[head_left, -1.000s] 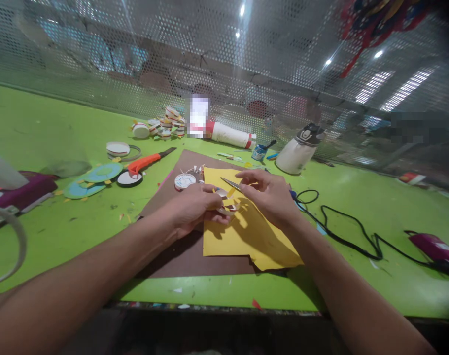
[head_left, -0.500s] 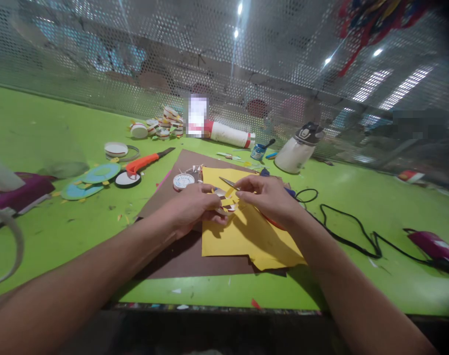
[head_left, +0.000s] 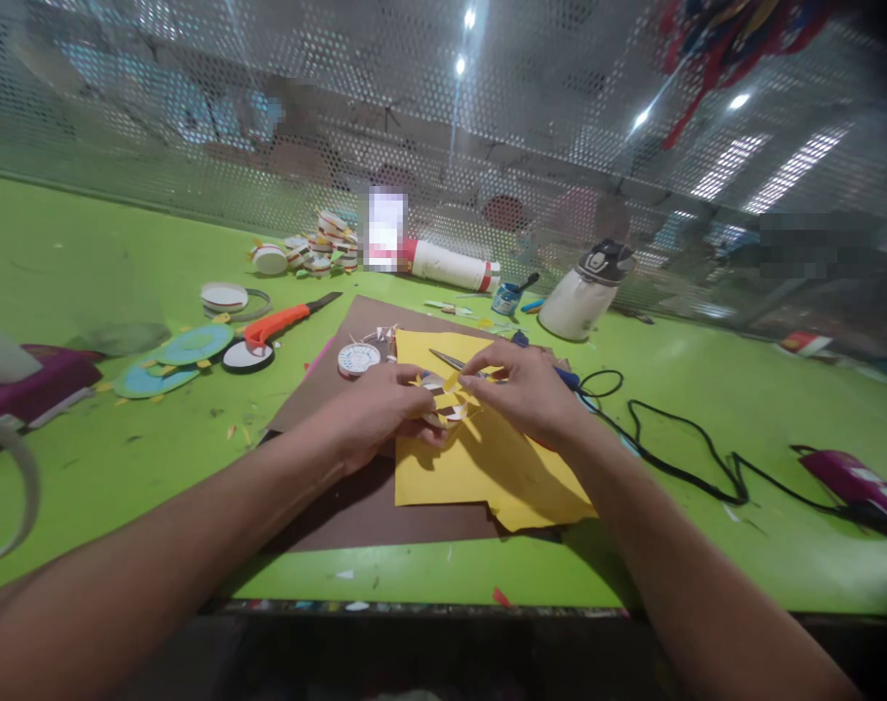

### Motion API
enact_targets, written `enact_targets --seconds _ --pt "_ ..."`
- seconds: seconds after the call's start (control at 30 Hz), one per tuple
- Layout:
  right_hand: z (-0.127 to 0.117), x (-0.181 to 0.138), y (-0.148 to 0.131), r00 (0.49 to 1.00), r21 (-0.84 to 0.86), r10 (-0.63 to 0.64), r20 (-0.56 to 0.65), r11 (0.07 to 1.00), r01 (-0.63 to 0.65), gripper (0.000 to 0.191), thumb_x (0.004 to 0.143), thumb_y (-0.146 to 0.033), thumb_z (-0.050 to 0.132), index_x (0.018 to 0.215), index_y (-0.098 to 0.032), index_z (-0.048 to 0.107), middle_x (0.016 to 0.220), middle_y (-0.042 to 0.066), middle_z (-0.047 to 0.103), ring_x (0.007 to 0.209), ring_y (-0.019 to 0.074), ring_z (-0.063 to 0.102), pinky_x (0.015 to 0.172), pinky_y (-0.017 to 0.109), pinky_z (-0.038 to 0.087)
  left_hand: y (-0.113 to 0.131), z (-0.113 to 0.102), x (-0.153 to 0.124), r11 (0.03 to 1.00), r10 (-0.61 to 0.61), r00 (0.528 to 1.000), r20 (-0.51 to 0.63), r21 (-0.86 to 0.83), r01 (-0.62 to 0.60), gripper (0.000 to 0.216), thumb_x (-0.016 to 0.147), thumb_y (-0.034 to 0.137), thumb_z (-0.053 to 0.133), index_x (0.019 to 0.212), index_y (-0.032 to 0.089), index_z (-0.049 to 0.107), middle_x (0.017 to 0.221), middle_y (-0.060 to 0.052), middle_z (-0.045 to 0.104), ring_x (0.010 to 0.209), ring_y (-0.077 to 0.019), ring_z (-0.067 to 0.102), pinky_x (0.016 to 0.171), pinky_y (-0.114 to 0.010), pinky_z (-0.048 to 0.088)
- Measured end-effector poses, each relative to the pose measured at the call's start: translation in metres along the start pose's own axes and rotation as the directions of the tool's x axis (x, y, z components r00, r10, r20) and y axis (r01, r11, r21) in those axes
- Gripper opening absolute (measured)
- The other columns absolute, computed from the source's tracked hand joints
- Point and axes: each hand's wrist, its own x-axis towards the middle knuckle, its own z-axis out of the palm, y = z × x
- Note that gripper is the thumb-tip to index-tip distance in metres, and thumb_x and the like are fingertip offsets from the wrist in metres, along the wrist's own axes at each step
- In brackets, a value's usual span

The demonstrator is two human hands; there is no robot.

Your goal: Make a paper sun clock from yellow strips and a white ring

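My left hand (head_left: pixel 388 404) is closed around a small paper craft piece (head_left: pixel 452 413) with white, brown and yellow parts, partly hidden by my fingers. At its upper side, the thumb and forefinger of my right hand (head_left: pixel 523 385) pinch a small yellow paper strip (head_left: pixel 452 381). Beneath both hands lies a sheet of yellow paper (head_left: pixel 443 477) on a larger brown sheet (head_left: pixel 326 506). The metal tip of a pair of scissors (head_left: pixel 447 359) shows just beyond my right fingers. Left of the yellow sheet rests a round white disc with blue markings (head_left: pixel 359 359).
An orange-handled saw-like tool (head_left: pixel 278 324) and blue-green paper discs (head_left: pixel 199 344) lie on the left. Farther back are a pile of small round crafts (head_left: pixel 318 248), a white tube (head_left: pixel 454 266), a blue jar (head_left: pixel 505 298) and a white bottle (head_left: pixel 578 302). A black cord (head_left: pixel 677 467) runs right.
My right fingers, with the yellow strip, have shifted slightly toward the craft piece. My left hand keeps its grip, and the whole view has moved a little sideways.
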Motion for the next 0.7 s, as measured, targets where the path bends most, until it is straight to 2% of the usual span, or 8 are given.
enact_targets --seconds 0.13,0.27,0.47,0.7 --pt "-0.0035 0.0 0.0019 0.996 0.051 0.018 -0.089 0.999 -0.014 0.013 0.073 -0.02 0.06 0.077 -0.018 0.071 0.087 0.006 0.069 0.084 0.021 0.061 0.072 0.033 0.047 0.0011 0.0007 -0.0017 0.997 0.037 0.999 -0.018 0.066 -0.035 0.019 0.063 0.003 0.054 0.08 0.011 0.056 0.063 -0.004 0.062 0.051 -0.0113 0.058 0.053 -0.023 0.049" --pt "-0.0072 0.0003 0.0035 0.99 0.173 0.091 -0.111 0.982 -0.071 0.02 0.069 -0.016 0.055 0.082 -0.016 0.071 0.093 0.006 0.069 0.085 0.0208 0.061 0.074 0.033 0.048 0.0033 0.0009 -0.0035 0.99 0.061 0.997 -0.038 0.127 -0.055 0.023 0.065 0.003 0.052 0.086 0.011 0.057 0.064 -0.003 0.061 0.05 -0.0105 0.058 0.051 -0.021 0.048" --pt "-0.0067 0.0015 0.0074 0.952 0.234 0.188 -0.242 0.963 -0.131 0.025 0.064 -0.012 0.049 0.077 -0.016 0.071 0.083 0.004 0.068 0.071 0.0174 0.059 0.066 0.031 0.047 0.0008 -0.0004 -0.0017 0.984 0.131 0.991 -0.039 0.13 -0.125 0.03 0.065 0.005 0.054 0.094 0.011 0.061 0.065 -0.002 0.06 0.052 -0.0128 0.059 0.056 -0.026 0.051" --pt "-0.0051 0.0007 0.0063 0.959 0.258 0.187 -0.212 0.957 -0.129 0.021 0.065 -0.014 0.052 0.076 -0.015 0.07 0.079 0.004 0.066 0.064 0.0149 0.056 0.061 0.028 0.045 0.0007 0.0004 -0.0011 0.98 0.126 0.991 -0.051 0.161 -0.116 0.033 0.069 0.006 0.054 0.101 0.011 0.059 0.073 -0.004 0.063 0.057 -0.0128 0.061 0.058 -0.026 0.053"
